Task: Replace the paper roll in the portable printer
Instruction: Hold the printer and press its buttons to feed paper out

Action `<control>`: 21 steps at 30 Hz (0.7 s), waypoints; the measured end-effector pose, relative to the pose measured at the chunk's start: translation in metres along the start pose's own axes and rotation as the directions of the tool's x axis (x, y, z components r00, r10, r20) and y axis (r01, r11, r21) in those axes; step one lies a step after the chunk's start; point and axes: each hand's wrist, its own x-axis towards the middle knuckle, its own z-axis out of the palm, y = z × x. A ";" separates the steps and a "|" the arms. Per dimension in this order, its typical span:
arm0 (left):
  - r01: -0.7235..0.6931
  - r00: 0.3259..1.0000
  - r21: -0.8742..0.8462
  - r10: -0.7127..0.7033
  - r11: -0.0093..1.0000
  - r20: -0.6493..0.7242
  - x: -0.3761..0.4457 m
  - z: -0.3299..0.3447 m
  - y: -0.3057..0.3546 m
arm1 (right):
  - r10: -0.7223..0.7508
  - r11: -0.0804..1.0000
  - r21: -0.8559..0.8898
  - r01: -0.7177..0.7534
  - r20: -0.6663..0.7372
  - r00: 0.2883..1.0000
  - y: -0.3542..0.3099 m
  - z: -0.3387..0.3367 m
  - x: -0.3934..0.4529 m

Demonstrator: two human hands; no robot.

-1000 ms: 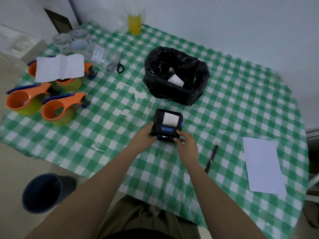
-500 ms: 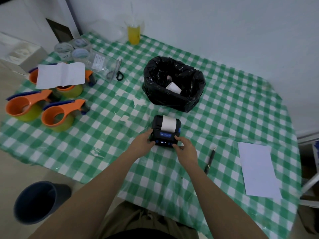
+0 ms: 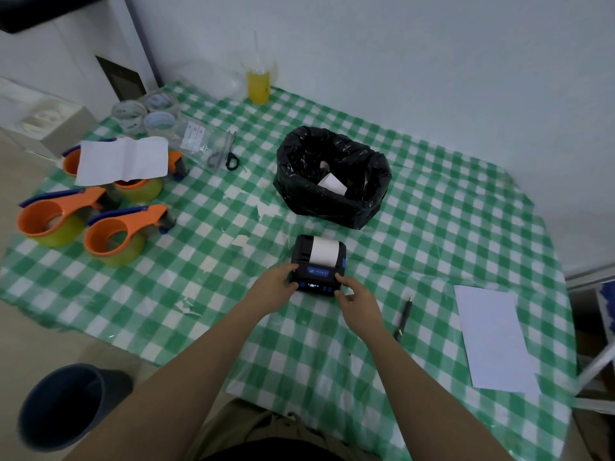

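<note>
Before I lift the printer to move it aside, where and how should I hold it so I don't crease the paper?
Probably by its two short sides, at the near control end, coming from left and right. The printer lies flat, with the paper curling over its far top, so a top grip would press on it. The left hand and right hand are at those near corners.

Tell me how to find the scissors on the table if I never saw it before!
Start at the black bin bag in the middle of the green checked tablecloth and look left, toward the far corner. The scissors lie flat there beside a clear plastic packet. They are the only thing with grey blades and black loop handles.
</note>
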 end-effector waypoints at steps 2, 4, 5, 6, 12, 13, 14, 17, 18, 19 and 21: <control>0.003 1.000 0.004 -0.003 1.000 0.003 0.000 -0.001 -0.001 | 0.003 1.000 0.011 -0.003 -0.004 1.000 0.000 0.000 0.001; 0.001 1.000 -0.003 -0.001 1.000 -0.001 0.000 -0.002 -0.001 | -0.004 1.000 0.017 0.004 -0.011 1.000 0.001 0.000 0.001; 0.001 1.000 -0.008 -0.001 1.000 -0.003 0.001 -0.002 -0.002 | -0.005 1.000 0.016 0.005 -0.014 1.000 0.000 0.001 0.002; 0.003 1.000 -0.014 -0.003 1.000 -0.003 0.001 -0.002 -0.002 | -0.002 1.000 0.018 0.002 -0.015 1.000 0.000 0.001 0.002; 0.008 1.000 0.002 -0.008 1.000 -0.005 0.003 -0.001 -0.003 | -0.011 1.000 0.012 0.012 -0.024 1.000 0.002 0.003 0.003; 0.010 1.000 0.000 -0.010 1.000 -0.005 0.003 -0.001 -0.003 | -0.010 1.000 0.009 0.010 -0.024 1.000 0.002 0.003 0.002; 0.012 1.000 -0.004 -0.012 1.000 -0.007 0.003 -0.001 -0.003 | -0.007 1.000 0.007 0.007 -0.024 1.000 0.001 0.003 0.002; 0.011 1.000 -0.012 -0.011 1.000 -0.017 0.003 0.000 -0.003 | -0.009 1.000 -0.003 0.009 -0.020 1.000 0.000 0.001 0.000; 0.008 1.000 -0.014 -0.008 1.000 -0.018 0.003 0.000 -0.002 | -0.012 1.000 -0.013 0.012 -0.016 1.000 0.000 0.001 0.000; 0.006 1.000 -0.016 -0.006 1.000 -0.019 0.003 0.000 -0.002 | -0.017 1.000 -0.023 0.017 -0.014 1.000 -0.001 0.000 0.000; 0.004 1.000 -0.019 -0.004 1.000 -0.020 0.003 0.001 -0.002 | -0.024 0.999 -0.037 0.024 -0.013 1.000 -0.002 -0.001 0.000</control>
